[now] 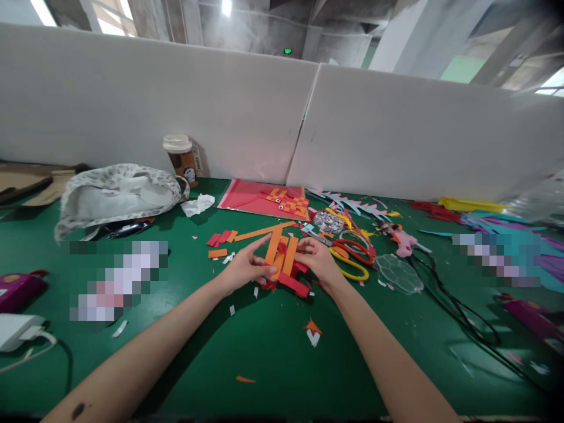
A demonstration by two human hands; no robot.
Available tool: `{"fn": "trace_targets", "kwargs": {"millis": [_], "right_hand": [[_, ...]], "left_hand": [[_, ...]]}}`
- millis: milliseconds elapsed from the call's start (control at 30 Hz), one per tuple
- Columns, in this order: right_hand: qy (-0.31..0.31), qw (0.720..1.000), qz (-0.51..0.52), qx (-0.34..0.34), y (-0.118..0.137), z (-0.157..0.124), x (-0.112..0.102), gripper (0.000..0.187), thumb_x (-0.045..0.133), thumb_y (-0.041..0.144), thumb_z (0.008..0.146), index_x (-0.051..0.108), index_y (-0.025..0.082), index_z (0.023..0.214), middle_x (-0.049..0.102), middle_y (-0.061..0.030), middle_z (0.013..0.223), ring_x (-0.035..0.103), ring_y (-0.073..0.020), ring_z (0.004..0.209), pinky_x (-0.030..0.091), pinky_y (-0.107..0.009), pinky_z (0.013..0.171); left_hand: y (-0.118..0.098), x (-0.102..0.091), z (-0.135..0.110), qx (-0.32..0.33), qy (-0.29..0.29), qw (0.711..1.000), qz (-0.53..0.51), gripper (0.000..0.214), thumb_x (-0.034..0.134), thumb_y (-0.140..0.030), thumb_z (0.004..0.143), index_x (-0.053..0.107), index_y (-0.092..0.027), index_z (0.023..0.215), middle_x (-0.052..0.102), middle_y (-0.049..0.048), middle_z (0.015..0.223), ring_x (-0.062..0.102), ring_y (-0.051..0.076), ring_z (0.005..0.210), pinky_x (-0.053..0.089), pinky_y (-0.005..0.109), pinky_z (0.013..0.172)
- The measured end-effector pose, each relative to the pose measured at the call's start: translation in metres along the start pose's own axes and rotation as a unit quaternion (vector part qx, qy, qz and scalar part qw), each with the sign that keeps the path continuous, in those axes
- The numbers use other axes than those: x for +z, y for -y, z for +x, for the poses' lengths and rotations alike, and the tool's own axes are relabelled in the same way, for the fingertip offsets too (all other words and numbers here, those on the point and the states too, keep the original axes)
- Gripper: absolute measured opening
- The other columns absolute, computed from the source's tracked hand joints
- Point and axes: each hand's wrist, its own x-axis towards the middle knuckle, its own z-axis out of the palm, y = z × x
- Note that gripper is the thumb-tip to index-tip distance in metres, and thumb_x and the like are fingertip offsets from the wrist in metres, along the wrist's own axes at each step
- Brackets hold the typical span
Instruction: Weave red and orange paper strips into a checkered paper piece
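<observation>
Between my hands is a piece of woven paper strips, orange strips upright with red ones crossing, held just above the green table. My left hand pinches its left side, thumb across the orange strips. On the other side, the fingers of my right hand are bent against the strips at its right edge. A red strip end sticks out toward me at the bottom. Behind it lie a long orange strip and small cut red and orange pieces. Two finished-looking woven paper fish rest on a red sheet.
Right of my hands are scissors with red and yellow handles, a clear plastic palette, and a pink glue gun with black cable. A paper cup and patterned bag stand back left. White partition panels close off the back.
</observation>
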Motion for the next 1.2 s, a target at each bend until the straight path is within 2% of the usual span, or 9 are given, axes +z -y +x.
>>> {"fn": "trace_targets", "kwargs": {"millis": [233,400,567,700,867,1033,1200], "right_hand": [[0.053,0.995,0.067,0.044,0.0047,-0.0026,-0.0002,0.034,0.073,0.018,0.051,0.055,0.019,0.08,0.065,0.0022,0.07,0.063,-0.0152,0.063,0.049,-0.031,0.066],[0.047,0.994,0.071,0.069,0.0058,-0.0053,0.0049,0.04,0.075,0.017,0.05,0.053,0.019,0.083,0.066,0.002,0.07,0.063,-0.0155,0.059,0.049,-0.031,0.063],[0.03,0.995,0.087,0.046,0.0086,-0.0051,0.0016,0.041,0.075,0.017,0.05,0.053,0.02,0.084,0.066,0.0027,0.071,0.064,-0.0166,0.064,0.05,-0.032,0.067],[0.076,0.993,0.074,0.05,0.0097,-0.0042,-0.0027,0.039,0.075,0.018,0.052,0.057,0.019,0.086,0.066,0.0015,0.073,0.064,-0.0165,0.067,0.05,-0.032,0.068],[0.035,0.992,0.112,0.045,0.0063,-0.0041,0.0011,0.038,0.074,0.019,0.054,0.057,0.019,0.087,0.067,0.0014,0.075,0.064,-0.0144,0.067,0.05,-0.029,0.069],[0.075,0.985,0.12,0.102,0.0067,-0.0059,0.0059,0.037,0.072,0.017,0.054,0.055,0.018,0.086,0.066,0.0001,0.071,0.062,-0.0143,0.057,0.048,-0.027,0.056],[0.031,0.989,0.121,0.075,0.0046,-0.0038,0.0036,0.04,0.073,0.016,0.052,0.055,0.018,0.088,0.064,0.0013,0.071,0.06,-0.0122,0.056,0.046,-0.024,0.053]], "left_hand": [[-0.0023,0.0016,0.0006,-0.007,-0.014,1.0,0.009,0.085,0.073,-0.017,0.065,0.028,-0.019,0.138,0.068,0.0038,0.07,0.066,0.016,0.061,0.051,0.024,0.051],[-0.0025,0.0027,0.0009,-0.014,-0.012,1.0,0.018,0.073,0.073,-0.018,0.066,0.04,-0.016,0.131,0.069,0.0048,0.072,0.066,0.016,0.061,0.051,0.023,0.051],[-0.0019,0.0027,0.0008,-0.02,-0.016,0.999,0.024,0.063,0.073,-0.019,0.066,0.048,-0.015,0.124,0.069,0.0052,0.073,0.066,0.015,0.061,0.051,0.022,0.05],[-0.0002,0.0016,0.0013,-0.011,-0.012,1.0,0.02,0.066,0.073,-0.02,0.065,0.046,-0.016,0.126,0.071,0.007,0.078,0.067,0.016,0.063,0.052,0.023,0.051],[0.0037,0.0014,0.0033,-0.006,-0.021,0.999,0.033,0.067,0.072,-0.019,0.066,0.045,-0.017,0.127,0.071,0.0052,0.074,0.067,0.016,0.061,0.051,0.022,0.05],[0.0051,0.0024,0.0036,0.007,-0.024,0.999,0.048,0.062,0.07,-0.019,0.067,0.048,-0.015,0.124,0.07,0.0056,0.076,0.066,0.015,0.061,0.051,0.022,0.049],[0.0031,0.0032,0.0026,0.027,-0.043,0.997,0.053,0.069,0.071,-0.02,0.065,0.044,-0.017,0.128,0.069,0.0043,0.072,0.066,0.016,0.061,0.052,0.023,0.048]]}}
